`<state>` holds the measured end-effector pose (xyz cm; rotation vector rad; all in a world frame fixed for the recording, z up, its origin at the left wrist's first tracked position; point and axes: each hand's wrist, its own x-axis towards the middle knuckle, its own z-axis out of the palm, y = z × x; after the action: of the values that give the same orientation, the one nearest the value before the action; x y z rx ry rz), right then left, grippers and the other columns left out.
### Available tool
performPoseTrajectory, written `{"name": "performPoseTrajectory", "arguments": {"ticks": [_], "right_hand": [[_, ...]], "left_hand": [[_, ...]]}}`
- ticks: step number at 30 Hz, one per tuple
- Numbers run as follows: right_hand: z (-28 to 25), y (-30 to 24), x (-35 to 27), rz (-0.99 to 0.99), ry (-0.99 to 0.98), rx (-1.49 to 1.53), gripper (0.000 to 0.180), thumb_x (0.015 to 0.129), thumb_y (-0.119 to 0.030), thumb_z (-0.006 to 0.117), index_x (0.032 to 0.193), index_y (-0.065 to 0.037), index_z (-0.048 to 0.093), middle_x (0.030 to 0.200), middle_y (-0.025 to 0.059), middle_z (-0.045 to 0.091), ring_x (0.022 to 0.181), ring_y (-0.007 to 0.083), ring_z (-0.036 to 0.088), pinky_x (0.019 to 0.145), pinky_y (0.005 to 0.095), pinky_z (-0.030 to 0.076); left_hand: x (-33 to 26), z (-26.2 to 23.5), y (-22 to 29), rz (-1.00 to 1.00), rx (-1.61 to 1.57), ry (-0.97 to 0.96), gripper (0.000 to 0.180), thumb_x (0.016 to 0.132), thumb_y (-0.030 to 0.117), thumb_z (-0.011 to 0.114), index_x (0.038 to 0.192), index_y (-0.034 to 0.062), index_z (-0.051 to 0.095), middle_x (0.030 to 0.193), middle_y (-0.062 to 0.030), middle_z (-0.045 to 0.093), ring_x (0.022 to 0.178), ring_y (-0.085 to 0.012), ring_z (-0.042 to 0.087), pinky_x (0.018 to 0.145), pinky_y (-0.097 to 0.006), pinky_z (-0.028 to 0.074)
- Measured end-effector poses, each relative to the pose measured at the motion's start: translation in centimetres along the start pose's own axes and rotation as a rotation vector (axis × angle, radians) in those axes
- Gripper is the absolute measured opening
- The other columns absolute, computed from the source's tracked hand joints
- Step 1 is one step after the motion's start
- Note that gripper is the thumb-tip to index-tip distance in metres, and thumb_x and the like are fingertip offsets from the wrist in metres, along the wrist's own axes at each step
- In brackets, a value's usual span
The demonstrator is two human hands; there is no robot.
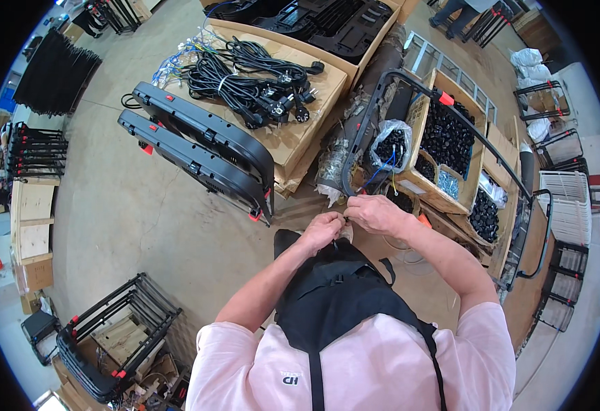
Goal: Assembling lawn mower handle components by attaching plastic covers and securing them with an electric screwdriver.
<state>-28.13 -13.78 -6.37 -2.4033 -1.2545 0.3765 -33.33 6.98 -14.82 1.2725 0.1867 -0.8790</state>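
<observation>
My left hand (322,229) and my right hand (376,213) are pressed together at the lower end of a bent black metal tube frame (361,130). Blue and yellow wires (379,172) come out of the tube's end just above my fingers. Both hands pinch something small there; what it is stays hidden by the fingers. The tube runs up and arcs right over the parts boxes. I wear a black apron (334,294) over a pink shirt.
Two black flat panels (197,147) lean against a cardboard box carrying bundled black power cords (252,85). Open cartons of small black parts (447,140) sit on the right. A black frame rack (108,329) stands lower left. A person stands at the top right.
</observation>
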Motion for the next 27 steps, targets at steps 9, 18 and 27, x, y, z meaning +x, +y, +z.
{"name": "performPoseTrajectory", "arguments": {"ticks": [9, 18, 27], "right_hand": [[3.6, -3.8, -3.5, 0.294, 0.358, 0.202, 0.020, 0.092, -0.015, 0.070, 0.108, -0.004, 0.065, 0.097, 0.0141, 0.062, 0.093, 0.0342, 0.067, 0.079, 0.0462, 0.056], [16.1, 7.6, -1.3, 1.551, 0.040, 0.441, 0.079, 0.089, -0.050, 0.073, 0.136, 0.006, 0.045, 0.116, 0.0305, 0.072, 0.107, 0.0435, 0.073, 0.093, 0.0506, 0.058], [21.5, 9.6, -3.9, 1.638, 0.369, 0.743, 0.036, 0.092, -0.030, 0.068, 0.105, 0.003, 0.059, 0.074, 0.0207, 0.069, 0.066, 0.0332, 0.071, 0.060, 0.0470, 0.057]], "left_hand": [[0.2, 0.1, -0.2, 0.006, -0.037, 0.083, 0.021, 0.101, 0.023, 0.064, 0.100, 0.0043, 0.073, 0.076, 0.0050, 0.060, 0.066, -0.0053, 0.049, 0.059, -0.024, 0.039], [0.7, 0.3, 0.3, -0.068, 0.036, -0.034, 0.024, 0.105, 0.021, 0.061, 0.105, -0.0007, 0.072, 0.073, 0.0021, 0.057, 0.065, -0.0073, 0.051, 0.063, -0.024, 0.042], [1.9, 1.1, -1.7, -0.111, -0.079, -0.125, 0.025, 0.107, 0.021, 0.060, 0.112, -0.0013, 0.069, 0.080, -0.0015, 0.064, 0.074, -0.0118, 0.059, 0.073, -0.026, 0.047]]}}
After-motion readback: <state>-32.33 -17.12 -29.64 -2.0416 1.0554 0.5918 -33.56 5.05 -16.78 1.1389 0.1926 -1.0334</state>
